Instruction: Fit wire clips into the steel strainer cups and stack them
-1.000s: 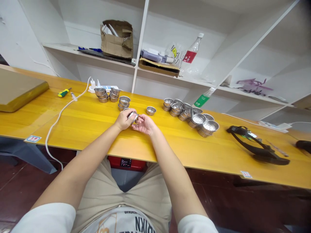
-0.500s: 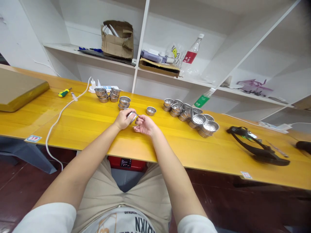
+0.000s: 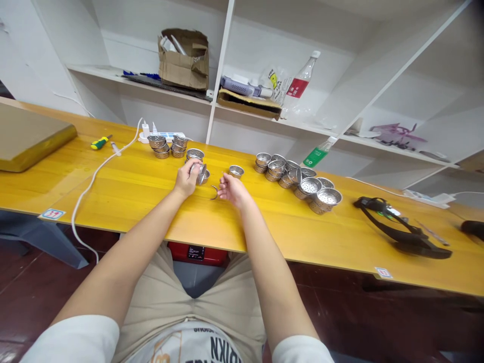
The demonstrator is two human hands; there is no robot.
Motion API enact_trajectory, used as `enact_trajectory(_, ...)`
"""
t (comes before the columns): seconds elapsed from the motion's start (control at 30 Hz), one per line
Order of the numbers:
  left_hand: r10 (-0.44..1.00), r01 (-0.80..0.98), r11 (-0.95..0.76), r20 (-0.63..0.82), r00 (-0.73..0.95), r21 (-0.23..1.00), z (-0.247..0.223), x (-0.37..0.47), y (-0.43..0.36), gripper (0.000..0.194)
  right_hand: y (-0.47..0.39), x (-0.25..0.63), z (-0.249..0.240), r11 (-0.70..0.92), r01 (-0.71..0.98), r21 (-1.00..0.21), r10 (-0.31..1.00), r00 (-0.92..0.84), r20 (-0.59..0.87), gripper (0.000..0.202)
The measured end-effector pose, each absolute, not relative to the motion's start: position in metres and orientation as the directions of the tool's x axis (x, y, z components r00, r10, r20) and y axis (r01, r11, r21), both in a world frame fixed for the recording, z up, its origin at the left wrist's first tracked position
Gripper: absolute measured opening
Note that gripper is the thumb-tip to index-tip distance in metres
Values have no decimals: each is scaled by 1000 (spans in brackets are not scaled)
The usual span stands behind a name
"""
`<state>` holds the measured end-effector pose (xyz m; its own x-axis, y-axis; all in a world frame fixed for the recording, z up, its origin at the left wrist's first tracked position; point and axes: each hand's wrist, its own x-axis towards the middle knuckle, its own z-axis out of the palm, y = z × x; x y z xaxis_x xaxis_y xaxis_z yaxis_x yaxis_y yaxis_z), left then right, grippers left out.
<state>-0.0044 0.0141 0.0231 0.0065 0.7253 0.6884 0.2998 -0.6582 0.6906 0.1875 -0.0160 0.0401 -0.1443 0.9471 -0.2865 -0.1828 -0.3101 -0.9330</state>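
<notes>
My left hand [image 3: 186, 180] is closed around a small perforated metal cup [image 3: 202, 174], tilted on its side just in front of a stack of similar cups [image 3: 195, 154]. My right hand [image 3: 231, 190] has its fingers curled, apart from that cup. At its fingertips is a thin, curved dark metal piece [image 3: 215, 192], which appears to be held; the fingers partly hide it. Just beyond the right hand, a single perforated cup [image 3: 236, 172] stands upright on the table.
More stacked cups stand at the left [image 3: 159, 146] and in a larger cluster at the right [image 3: 310, 187]. A screwdriver [image 3: 100, 143], a white cable [image 3: 94, 181], a green-labelled bottle [image 3: 316, 154] and a black headset [image 3: 397, 227] lie about the yellow table [image 3: 302, 237]. White shelves rise behind.
My hands have moved apart. The left hand has turned and shifted slightly away from me with its cup; the right has drawn right, and the curved piece moved along with it.
</notes>
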Motion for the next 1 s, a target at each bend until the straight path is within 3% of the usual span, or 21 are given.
enact_trajectory(0.1, 740, 305, -637, 672, -15, 708, 23, -5, 16, 50, -6, 195, 27, -104, 41, -994, 974, 206, -94, 21)
enact_trajectory(0.17, 747, 310, -628, 665, -16, 713, 23, -5, 17, 50, -1, 199, 18, -6, 176, -984, 962, 270, 42, 18)
enact_trajectory(0.37, 757, 311, -623, 653, 7, 718, 23, -4, 16, 47, 4, 201, 8, 42, 414, -909, 968, 209, 140, 15)
enact_trajectory(0.5, 758, 313, -623, 652, 15, 717, 22, -4, 16, 43, 0, 195, 9, 15, 610, -793, 973, 175, 153, 35)
enact_trajectory(0.6, 757, 320, -625, 654, 22, 712, 21, -4, 17, 41, -4, 192, 9, 1, 639, -770, 982, 146, 123, 41)
enact_trajectory(0.8, 757, 332, -623, 652, 31, 708, 19, -4, 19, 40, -7, 188, 13, 17, 752, -659, 951, 191, 242, 22)
enact_trajectory(1.0, 771, 347, -606, 636, 37, 715, 19, -5, 19, 41, -5, 181, 10, -19, 806, -592, 953, 194, 233, 21)
